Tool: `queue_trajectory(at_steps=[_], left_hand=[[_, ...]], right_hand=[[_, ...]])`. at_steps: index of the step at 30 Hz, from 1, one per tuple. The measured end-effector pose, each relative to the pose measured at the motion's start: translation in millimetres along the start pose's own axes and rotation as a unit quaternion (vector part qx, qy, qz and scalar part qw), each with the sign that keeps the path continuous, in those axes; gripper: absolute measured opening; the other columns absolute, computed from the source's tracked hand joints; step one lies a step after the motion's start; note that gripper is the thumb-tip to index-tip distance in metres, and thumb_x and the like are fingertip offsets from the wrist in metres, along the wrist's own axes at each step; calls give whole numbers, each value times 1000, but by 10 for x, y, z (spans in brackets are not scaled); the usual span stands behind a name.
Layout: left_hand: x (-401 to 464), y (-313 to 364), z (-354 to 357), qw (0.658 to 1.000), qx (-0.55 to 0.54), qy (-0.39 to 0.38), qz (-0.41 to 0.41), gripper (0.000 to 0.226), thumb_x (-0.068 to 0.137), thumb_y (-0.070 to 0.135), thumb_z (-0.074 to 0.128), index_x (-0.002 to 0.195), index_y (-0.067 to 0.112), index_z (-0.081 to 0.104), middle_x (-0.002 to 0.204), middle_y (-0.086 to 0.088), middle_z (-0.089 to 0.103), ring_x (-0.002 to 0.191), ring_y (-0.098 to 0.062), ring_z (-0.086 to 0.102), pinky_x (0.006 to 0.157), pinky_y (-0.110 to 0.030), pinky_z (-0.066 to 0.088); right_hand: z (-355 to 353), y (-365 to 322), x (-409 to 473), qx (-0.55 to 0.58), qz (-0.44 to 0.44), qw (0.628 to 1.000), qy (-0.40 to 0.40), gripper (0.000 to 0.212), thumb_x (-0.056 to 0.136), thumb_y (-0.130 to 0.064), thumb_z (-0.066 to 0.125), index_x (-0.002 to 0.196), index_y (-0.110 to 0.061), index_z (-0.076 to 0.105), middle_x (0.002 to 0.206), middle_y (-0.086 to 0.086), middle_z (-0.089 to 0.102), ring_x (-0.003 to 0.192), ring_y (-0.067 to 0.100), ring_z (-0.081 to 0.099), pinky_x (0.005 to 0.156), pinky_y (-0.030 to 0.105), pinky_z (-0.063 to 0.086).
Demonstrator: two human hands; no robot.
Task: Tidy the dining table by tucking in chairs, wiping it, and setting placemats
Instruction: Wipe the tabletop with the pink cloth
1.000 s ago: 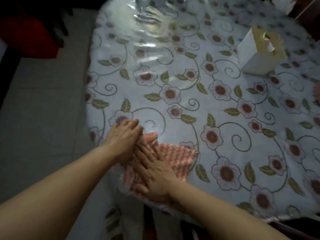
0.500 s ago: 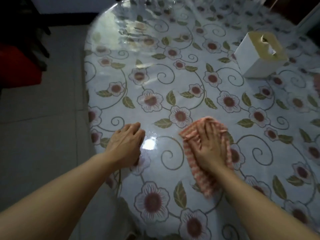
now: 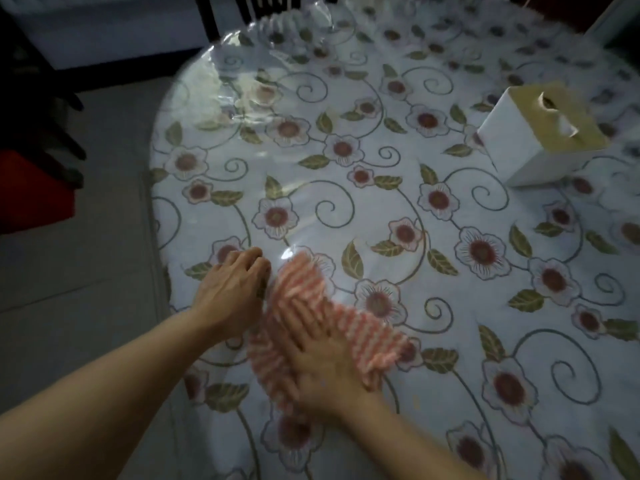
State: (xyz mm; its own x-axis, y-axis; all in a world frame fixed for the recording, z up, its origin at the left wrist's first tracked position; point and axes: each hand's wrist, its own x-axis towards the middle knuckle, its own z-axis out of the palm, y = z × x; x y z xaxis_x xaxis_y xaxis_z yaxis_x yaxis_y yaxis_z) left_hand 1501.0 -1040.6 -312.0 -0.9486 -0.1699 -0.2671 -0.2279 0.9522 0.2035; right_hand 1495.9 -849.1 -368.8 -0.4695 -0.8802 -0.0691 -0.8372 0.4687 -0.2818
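A round dining table [image 3: 398,188] wears a white cloth with red flowers and green leaves under clear plastic. A pink-and-white striped cloth [image 3: 367,337] lies flat near the table's front left edge. My right hand [image 3: 322,351] presses on it with fingers straight and spread; the hand looks blurred. My left hand [image 3: 232,289] rests on the table just left of the cloth, fingers bent at the tips and touching the surface. No placemat is in view.
A white tissue box [image 3: 540,140] with a tan top stands at the right back. A dark chair back [image 3: 242,8] shows beyond the far edge. Grey floor tiles [image 3: 86,271] lie left, with a red object [image 3: 34,192] at the far left.
My right hand has slid the striped cloth from the middle of the table back to the left, up against my left hand. My left hand stayed near the edge.
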Motion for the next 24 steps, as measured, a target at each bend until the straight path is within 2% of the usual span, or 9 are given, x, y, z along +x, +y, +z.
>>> queue_trajectory(at_steps=[2, 4, 6, 9, 11, 15, 19, 21, 24], left_hand=[[182, -26, -48, 1000, -1, 5, 22, 55, 69, 45, 31, 106, 12, 55, 117, -11, 51, 104, -33, 48, 78, -42, 43], [404, -60, -105, 999, 11, 9, 41, 43, 70, 37, 53, 107, 14, 54, 117, -11, 50, 104, -33, 47, 75, -39, 41], [610, -90, -132, 998, 5, 27, 64, 43, 73, 22, 63, 114, 13, 55, 127, -11, 48, 109, -34, 47, 82, -41, 42], [908, -175, -147, 991, -19, 43, 122, 39, 73, 17, 62, 111, 12, 57, 126, -11, 48, 106, -33, 47, 85, -41, 42], [1100, -297, -166, 986, -9, 38, 160, 38, 76, 23, 60, 113, 16, 55, 127, -8, 46, 107, -29, 46, 88, -39, 41], [1348, -664, -316, 979, 15, 32, 201, 39, 78, 26, 61, 115, 21, 53, 126, -5, 47, 109, -28, 46, 88, -40, 40], [1522, -912, -570, 973, 41, -12, 226, 48, 78, 26, 55, 125, 17, 50, 137, -7, 41, 121, -30, 40, 95, -42, 35], [1584, -932, -641, 967, 45, -25, 251, 50, 76, 29, 47, 124, 15, 51, 137, -10, 41, 123, -32, 40, 96, -42, 34], [1695, -894, -664, 961, 41, -23, 271, 42, 77, 21, 58, 118, 13, 55, 133, -11, 45, 119, -33, 43, 93, -43, 38]], right_hand=[[-2, 134, -40, -33, -55, 998, -29, 76, 83, -55, 41, 150, -28, 18, 158, 0, 11, 146, 20, 4, 113, 48, 5], [-149, 465, 39, -37, -7, 999, -5, 74, 89, -58, 39, 151, -32, 9, 159, -6, 0, 146, 14, -5, 114, 46, 0], [-333, 854, 164, -14, 148, 988, 43, 72, 94, -58, 31, 150, -32, -6, 157, -12, -15, 144, 8, -16, 116, 41, -8], [-435, 1361, 526, -5, 413, 908, 76, 75, 86, -69, 7, 146, -32, -17, 157, -5, -20, 143, 15, -20, 116, 49, -8], [-425, 1331, 872, 10, 497, 864, 78, 84, 77, -71, -5, 148, -27, -13, 158, 2, -16, 144, 20, -18, 116, 51, -8], [-304, 464, 1484, 38, 360, 928, 83, 71, 88, -61, -2, 150, -28, -8, 158, -2, -16, 144, 17, -20, 116, 47, -9], [-83, -197, 1489, 57, 295, 952, 60, 65, 97, -44, 35, 152, -26, 6, 159, -4, -4, 146, 15, -12, 117, 39, -7], [-139, -170, 1397, 58, 266, 961, 49, 63, 97, -49, 32, 151, -28, 9, 159, -8, -1, 146, 13, -9, 116, 35, -9], [-243, -75, 1365, 54, 260, 963, 39, 64, 93, -60, 22, 150, -36, 6, 158, -13, -4, 145, 10, -9, 116, 38, -7]])
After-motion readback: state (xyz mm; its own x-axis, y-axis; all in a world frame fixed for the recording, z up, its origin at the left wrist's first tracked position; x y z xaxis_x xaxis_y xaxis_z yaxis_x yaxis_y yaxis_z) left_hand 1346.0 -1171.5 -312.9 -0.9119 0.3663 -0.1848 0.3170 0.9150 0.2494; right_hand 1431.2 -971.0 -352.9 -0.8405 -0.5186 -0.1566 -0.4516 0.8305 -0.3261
